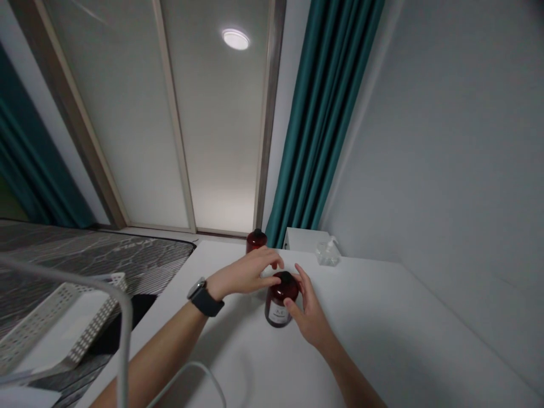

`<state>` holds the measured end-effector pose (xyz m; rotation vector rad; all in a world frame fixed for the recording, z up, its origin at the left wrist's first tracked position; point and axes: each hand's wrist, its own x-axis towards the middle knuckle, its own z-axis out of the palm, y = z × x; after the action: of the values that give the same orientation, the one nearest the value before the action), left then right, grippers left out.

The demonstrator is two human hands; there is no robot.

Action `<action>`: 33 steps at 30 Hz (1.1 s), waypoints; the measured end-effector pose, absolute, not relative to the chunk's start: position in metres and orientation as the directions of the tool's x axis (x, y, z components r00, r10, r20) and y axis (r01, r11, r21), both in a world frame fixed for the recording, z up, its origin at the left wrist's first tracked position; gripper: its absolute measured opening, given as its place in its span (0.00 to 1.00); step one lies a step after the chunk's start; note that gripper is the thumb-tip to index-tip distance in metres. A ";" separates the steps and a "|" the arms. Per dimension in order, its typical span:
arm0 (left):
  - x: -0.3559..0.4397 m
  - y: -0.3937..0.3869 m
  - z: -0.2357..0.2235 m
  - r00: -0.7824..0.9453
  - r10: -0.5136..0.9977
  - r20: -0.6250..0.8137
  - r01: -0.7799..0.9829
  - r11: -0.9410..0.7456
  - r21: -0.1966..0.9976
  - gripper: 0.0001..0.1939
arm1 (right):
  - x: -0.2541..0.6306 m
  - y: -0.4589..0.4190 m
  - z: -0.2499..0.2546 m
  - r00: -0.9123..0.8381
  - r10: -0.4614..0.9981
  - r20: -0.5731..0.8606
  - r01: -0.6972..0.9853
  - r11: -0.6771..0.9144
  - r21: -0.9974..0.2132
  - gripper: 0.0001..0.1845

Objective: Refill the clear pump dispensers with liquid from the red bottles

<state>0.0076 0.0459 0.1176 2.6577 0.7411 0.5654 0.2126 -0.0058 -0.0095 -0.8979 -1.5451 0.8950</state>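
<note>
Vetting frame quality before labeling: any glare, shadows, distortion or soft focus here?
All in the head view: a round light glares on the door; a soft shadow lies on the table beside the left arm; door and curtain lean, likely wide-angle stretch or tilt; the near cable looks soft; the front bottle's small print is unreadable.

Front bottle (281,303) on the bench (280,368) now, left hand (246,273) to one side, right hand (310,317) to the other! Second bottle (255,240) behind, small container (328,253) back right, basket (97,320) left beside the bench, tall curtain (325,113) beyond the far edge.
</note>
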 end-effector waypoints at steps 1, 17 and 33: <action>0.008 0.045 0.118 0.796 0.535 0.283 0.406 -0.819 0.406 0.10 | 0.213 -0.006 -0.009 -0.132 0.901 0.414 0.086 0.426 -0.901 0.39; 0.009 0.045 0.118 0.792 0.559 0.247 0.420 -0.792 0.444 0.05 | 0.212 -0.006 -0.010 -0.133 0.901 0.412 0.085 0.425 -0.901 0.41; 0.008 0.047 0.116 0.776 0.557 0.296 0.424 -0.808 0.410 0.05 | 0.211 -0.006 -0.011 -0.114 0.898 0.424 0.109 0.436 -0.894 0.40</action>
<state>0.0083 0.0469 0.1160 2.6483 0.7541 0.5866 0.2108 -0.0059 -0.0106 -0.9184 -1.5470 0.8652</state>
